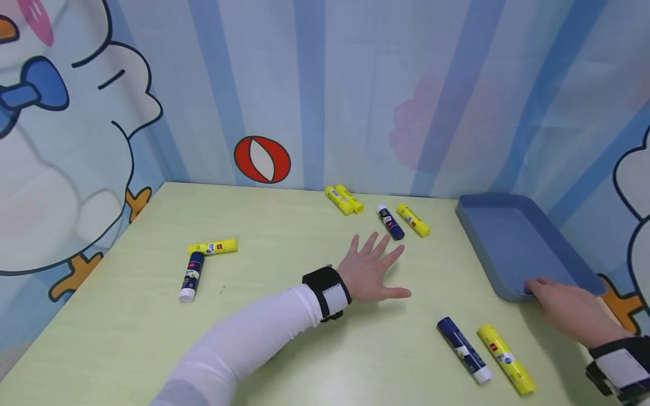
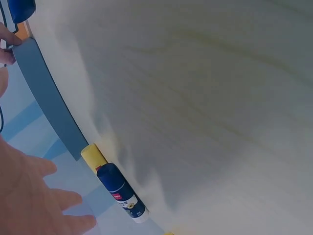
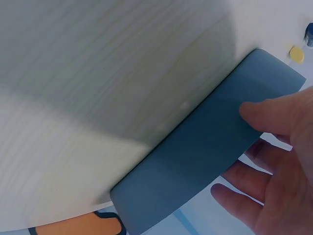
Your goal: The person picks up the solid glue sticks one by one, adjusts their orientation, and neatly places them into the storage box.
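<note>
At the right of the head view, my right hand (image 1: pixel 574 310) grips the near wall of a blue-grey tray (image 1: pixel 508 296). The right wrist view shows its thumb on the wall's outer face (image 3: pixel 186 142) and the other fingers over the rim. My left hand (image 1: pixel 369 273) is held palm down over the middle of the table, fingers spread, holding nothing. Just beyond its fingertips lie a navy glue stick (image 1: pixel 390 222) with a white end and a yellow glue stick (image 1: pixel 413 220).
Two yellow glue sticks (image 1: pixel 338 201) lie side by side near the table's back edge. On the left, a yellow glue stick (image 1: pixel 212 247) lies by a navy one (image 1: pixel 191 276). Toward the front right, another navy (image 1: pixel 464 349) and yellow glue stick (image 1: pixel 506 359) lie nearly parallel. A printed curtain (image 1: pixel 345 101) hangs behind.
</note>
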The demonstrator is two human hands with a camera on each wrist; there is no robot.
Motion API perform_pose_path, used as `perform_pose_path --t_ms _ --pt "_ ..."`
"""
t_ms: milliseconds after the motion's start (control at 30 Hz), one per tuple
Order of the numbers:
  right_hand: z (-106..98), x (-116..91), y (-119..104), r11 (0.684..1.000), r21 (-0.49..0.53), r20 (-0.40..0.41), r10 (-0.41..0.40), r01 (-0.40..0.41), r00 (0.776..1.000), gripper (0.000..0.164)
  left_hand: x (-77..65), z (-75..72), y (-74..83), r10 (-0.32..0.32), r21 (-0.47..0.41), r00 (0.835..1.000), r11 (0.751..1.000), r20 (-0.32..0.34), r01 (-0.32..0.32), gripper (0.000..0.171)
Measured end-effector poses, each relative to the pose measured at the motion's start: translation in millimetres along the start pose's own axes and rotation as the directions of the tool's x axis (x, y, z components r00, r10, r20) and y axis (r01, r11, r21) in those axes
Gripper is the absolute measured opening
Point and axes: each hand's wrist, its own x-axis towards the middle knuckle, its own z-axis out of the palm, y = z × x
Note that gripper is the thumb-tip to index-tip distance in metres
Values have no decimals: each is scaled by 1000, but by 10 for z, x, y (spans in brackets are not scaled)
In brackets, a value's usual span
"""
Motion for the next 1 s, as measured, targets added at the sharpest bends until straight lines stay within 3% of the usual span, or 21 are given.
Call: perform_pose_path --t_ms 200,400,533,733,1000 --pt "-42 61 -142 996 14 -65 -86 87 994 16 110 29 56 -10 -27 1000 1000 0 10 91" --pt "-110 192 -331 982 37 -137 -176 183 975 16 212 8 116 -11 -40 1000 999 4 12 90" --pt "-161 276 -478 975 51 -150 -208 218 967 20 288 -5 195 37 -101 999 994 8 -36 89" --pt "-238 410 -708 974 60 -139 -210 220 968 28 355 11 324 146 -212 988 968 40 -135 85" --pt "-349 539 -963 969 70 -112 -229 237 967 22 382 14 351 179 -178 984 968 1 -176 72"
